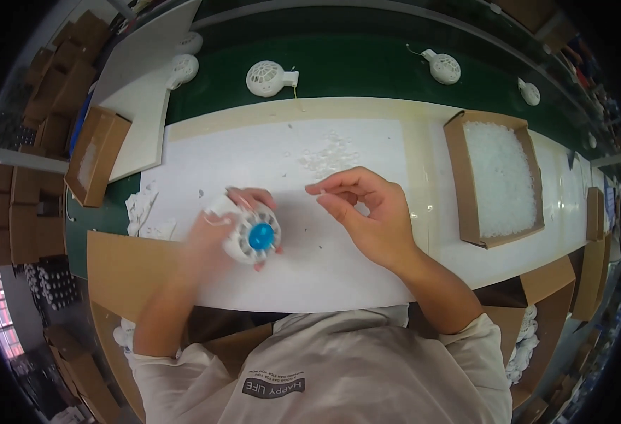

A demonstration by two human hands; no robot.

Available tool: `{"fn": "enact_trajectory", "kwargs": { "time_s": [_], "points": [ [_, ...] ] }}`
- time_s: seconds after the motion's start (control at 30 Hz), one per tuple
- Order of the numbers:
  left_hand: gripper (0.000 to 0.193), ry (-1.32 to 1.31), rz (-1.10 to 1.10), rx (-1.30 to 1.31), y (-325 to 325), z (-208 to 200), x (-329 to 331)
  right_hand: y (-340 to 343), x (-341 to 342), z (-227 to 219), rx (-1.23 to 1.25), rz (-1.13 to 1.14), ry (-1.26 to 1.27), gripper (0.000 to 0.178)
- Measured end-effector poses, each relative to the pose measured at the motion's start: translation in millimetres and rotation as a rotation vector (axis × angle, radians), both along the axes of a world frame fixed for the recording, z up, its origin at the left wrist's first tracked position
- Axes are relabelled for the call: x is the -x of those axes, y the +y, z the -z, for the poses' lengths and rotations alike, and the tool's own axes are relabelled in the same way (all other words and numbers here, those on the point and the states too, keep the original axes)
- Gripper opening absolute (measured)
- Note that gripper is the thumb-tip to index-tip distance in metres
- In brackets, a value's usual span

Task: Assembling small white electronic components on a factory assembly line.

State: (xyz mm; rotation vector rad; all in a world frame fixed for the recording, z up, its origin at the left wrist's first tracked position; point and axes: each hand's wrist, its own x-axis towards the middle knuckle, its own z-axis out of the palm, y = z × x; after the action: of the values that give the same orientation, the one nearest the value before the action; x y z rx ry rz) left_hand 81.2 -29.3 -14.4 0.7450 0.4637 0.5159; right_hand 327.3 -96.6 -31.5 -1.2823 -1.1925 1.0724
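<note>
My left hand [208,230], partly blurred, is closed around a small white fan [234,246] with a round slotted grille and a shiny blue disc in its middle. The disc side faces up, above the white work surface [289,283]. To its right, my right hand [377,212] has thumb and forefinger in a pinch, with a tiny whitish piece [322,191] at the tips. That piece is too small to make out its shape. Just beyond the right hand lies a loose scatter of small clear pieces [330,155].
A cardboard tray [462,184] full of small clear pieces stands at the right; a smaller box [102,159] is at the left. White fans, one [264,78] among several, lie on the green strip [360,74] at the back. Open cartons [130,272] flank me.
</note>
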Motion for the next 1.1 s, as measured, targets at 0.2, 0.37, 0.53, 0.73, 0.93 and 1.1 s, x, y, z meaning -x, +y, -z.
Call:
{"fn": "enact_trajectory", "kwargs": {
  "time_s": [0.2,0.37,0.53,0.73,0.93,1.1],
  "points": [
    [0.02,0.223,-0.176,-0.388,-29,17,-8,-7,13,3,0.168,-0.223,0.337,0.015],
    [0.012,0.224,-0.295,-0.433,-33,18,-9,-6,22,-1,0.294,-0.304,0.597,0.017],
    [0.011,0.331,-0.234,-0.572,-36,21,-12,-7,23,-3,0.398,-0.328,0.641,0.017],
    [0.013,0.358,-0.289,-0.62,-39,21,-17,-7,22,3,0.389,-0.333,0.638,0.016],
    [0.034,0.402,-0.311,-0.611,-38,27,-19,-7,24,6,0.369,-0.289,0.641,0.017],
    [0.059,0.433,-0.236,-0.982,-36,36,-18,-9,27,15,0.085,-0.239,0.308,0.015]
  ]
}}
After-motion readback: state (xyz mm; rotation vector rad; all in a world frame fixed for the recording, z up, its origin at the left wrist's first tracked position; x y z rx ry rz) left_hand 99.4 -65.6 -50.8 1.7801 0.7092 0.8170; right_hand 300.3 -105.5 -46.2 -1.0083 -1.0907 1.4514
